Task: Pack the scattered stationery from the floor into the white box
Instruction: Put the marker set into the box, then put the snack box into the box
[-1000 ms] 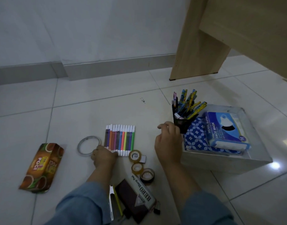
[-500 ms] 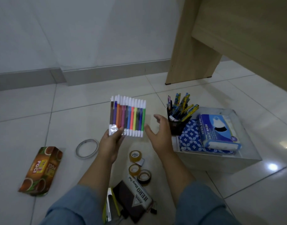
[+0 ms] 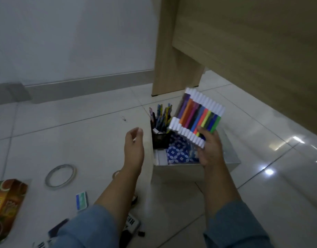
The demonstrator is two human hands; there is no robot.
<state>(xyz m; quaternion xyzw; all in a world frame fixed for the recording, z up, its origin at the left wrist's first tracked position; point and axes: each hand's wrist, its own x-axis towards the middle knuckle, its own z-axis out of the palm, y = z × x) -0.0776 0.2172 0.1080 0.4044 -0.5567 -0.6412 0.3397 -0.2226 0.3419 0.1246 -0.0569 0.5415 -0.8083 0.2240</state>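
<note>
My right hand [image 3: 210, 149] grips a flat pack of coloured markers [image 3: 197, 118], tilted in the air above the white box [image 3: 177, 171]. Inside the box stand a black cup of pens [image 3: 160, 127] and a blue patterned item [image 3: 179, 153]; the hand and pack hide the rest of the box. My left hand [image 3: 133, 147] hovers empty, fingers apart, just left of the box. On the floor lie a clear tape ring [image 3: 60, 176], a small blue-green eraser [image 3: 81, 200] and a stamp pad box [image 3: 131, 223], partly hidden under my left arm.
An orange-brown tea box [image 3: 8, 204] lies at the far left on the tiled floor. A wooden desk leg [image 3: 172, 56] and desk panel stand behind the box. The wall skirting [image 3: 82, 86] runs along the back.
The marker pack went from my left hand to my right hand and moved right, over the white box. My left hand has let go and now hangs empty.
</note>
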